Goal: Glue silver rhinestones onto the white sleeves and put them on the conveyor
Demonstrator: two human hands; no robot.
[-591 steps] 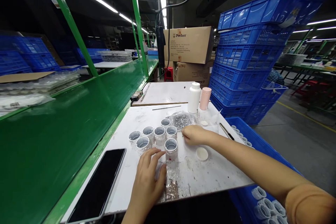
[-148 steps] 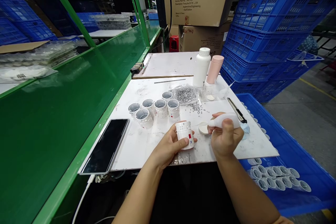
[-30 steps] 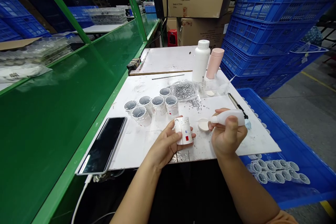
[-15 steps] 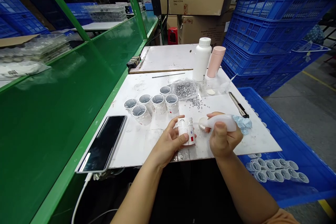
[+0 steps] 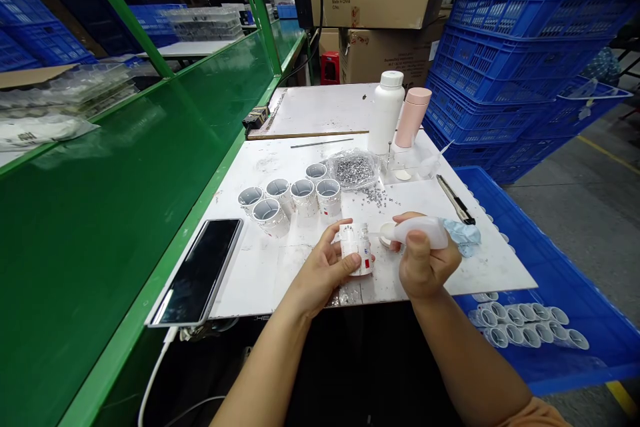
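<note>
Over the near edge of the white table [image 5: 400,277], my left hand [image 5: 320,273] is closed around a white cylindrical part [image 5: 356,249] with a red mark on its side. My right hand [image 5: 427,260] squeezes a translucent dropper bottle [image 5: 423,232], its thin nozzle pointing left at the upper side of the part. Whether the tip touches cannot be made out. A small white round cap or dish [image 5: 385,233] is close to the nozzle, by my right fingertips. Several similar white cups [image 5: 270,217] with grey insides stand upright to the left, beyond my left hand.
Behind the cups lies a clear bag of small metal pieces [image 5: 354,169], some spilled. A white bottle [image 5: 385,113], a pink flask [image 5: 413,117] and a utility knife [image 5: 455,200] are farther right. A phone [image 5: 200,273] lies left. Blue crates [image 5: 500,67] rise at right.
Both hands hold nearly the same pose, with the nozzle still at the part. The whole view has shifted very slightly.
</note>
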